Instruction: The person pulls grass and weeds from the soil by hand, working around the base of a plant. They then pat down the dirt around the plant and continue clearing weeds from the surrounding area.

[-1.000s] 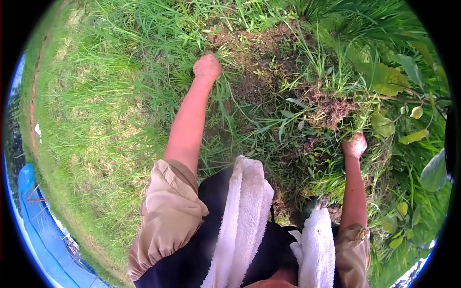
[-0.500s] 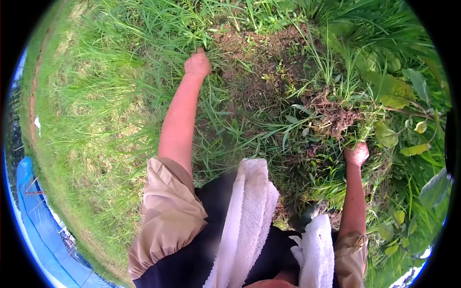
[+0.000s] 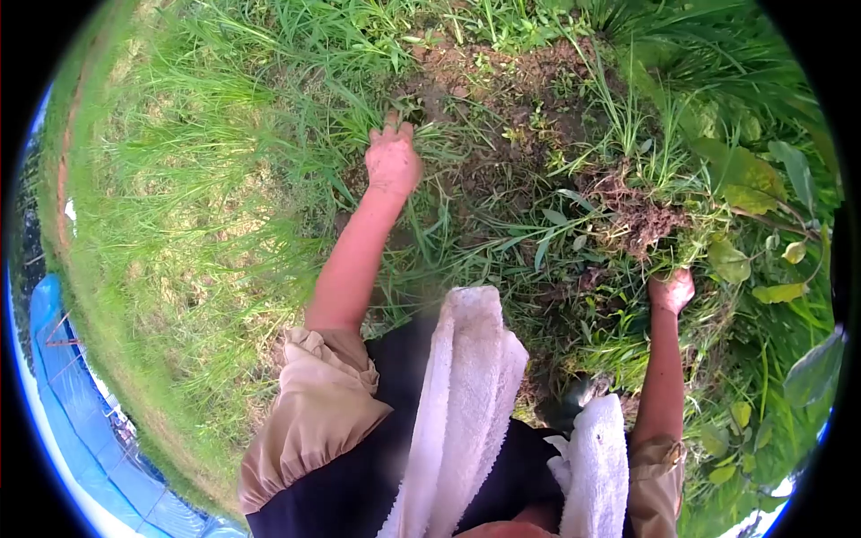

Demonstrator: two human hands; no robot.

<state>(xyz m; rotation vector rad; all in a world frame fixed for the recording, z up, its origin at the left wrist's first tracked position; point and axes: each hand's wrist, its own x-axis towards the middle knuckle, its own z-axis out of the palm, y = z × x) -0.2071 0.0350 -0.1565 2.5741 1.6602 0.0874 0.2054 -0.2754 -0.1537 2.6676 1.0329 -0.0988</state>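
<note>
My left hand (image 3: 393, 164) reaches down into the grass at the left edge of a patch of bare soil (image 3: 484, 108). Its fingers are apart and point away from me, with the tips partly hidden among the blades. On the right, my right hand (image 3: 673, 290) is closed around the green stems of a weed clump (image 3: 641, 220). Brown roots with soil clinging to them show just beyond that hand. Loose pulled grass (image 3: 520, 238) lies between my two hands.
Tall grass (image 3: 206, 170) grows on the left. Broad-leaved plants (image 3: 744, 179), some leaves yellowing, stand close on the right. A white towel (image 3: 462, 377) hangs from my neck. Far left, a blue sheet (image 3: 81, 403) shows beyond the grass.
My left hand has moved toward me and slightly right, and its fingers have spread from a fist. My right hand stays nearly in place with the weed clump.
</note>
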